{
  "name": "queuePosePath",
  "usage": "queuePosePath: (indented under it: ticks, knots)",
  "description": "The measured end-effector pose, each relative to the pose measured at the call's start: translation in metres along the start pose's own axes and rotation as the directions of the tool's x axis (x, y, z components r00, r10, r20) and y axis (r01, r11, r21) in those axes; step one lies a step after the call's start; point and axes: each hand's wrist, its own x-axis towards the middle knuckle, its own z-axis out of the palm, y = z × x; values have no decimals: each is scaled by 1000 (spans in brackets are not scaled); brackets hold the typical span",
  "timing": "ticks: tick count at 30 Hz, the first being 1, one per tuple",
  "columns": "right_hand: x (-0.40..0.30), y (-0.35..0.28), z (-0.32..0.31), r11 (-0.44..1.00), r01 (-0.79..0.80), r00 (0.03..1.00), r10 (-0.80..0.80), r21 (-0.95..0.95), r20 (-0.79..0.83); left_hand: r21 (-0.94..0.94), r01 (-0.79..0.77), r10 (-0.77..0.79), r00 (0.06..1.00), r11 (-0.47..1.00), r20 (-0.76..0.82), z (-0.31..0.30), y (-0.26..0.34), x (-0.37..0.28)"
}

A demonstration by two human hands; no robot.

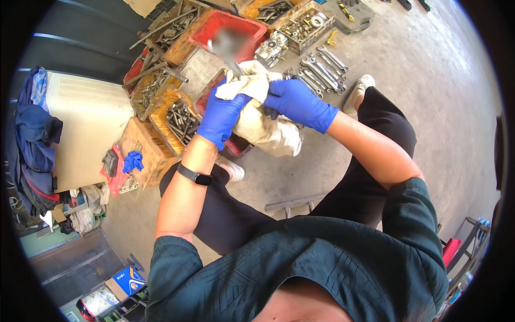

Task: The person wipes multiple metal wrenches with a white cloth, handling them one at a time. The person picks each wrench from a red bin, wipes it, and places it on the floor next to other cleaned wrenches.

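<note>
Both my hands wear blue disposable gloves. My left hand (223, 116) is closed on the left part of a cream cloth (257, 116), which hangs down between my hands. A metal tool, perhaps a wrench (234, 69), sticks up out of the cloth's top; its rest is hidden in the folds. My right hand (299, 102) pinches the cloth's right side, and a dark piece shows under its fingers, too hidden to name. On the floor beyond my right hand lie rows of combination wrenches (322, 72).
A metal carburetor-like part (272, 49) stands beside a red bin (257, 29). Around it are a crate of fittings (304, 28), a yellow bin of sockets (171, 139) and an open grey case (358, 18). A cardboard box (139, 151) is at the left, a stool's bar (293, 203) below.
</note>
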Motion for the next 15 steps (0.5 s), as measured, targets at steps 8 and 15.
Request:
queuePosePath:
  ticks: [8, 15]
  knots:
    - [1, -16, -47, 753, 252, 774, -534, -608, -341, 777, -243, 110, 969, 580, 221, 2, 2, -16]
    - [-7, -21, -59, 740, 254, 943, -334, -622, -13, 805, -413, 342, 897, 425, 280, 1, 20, -15]
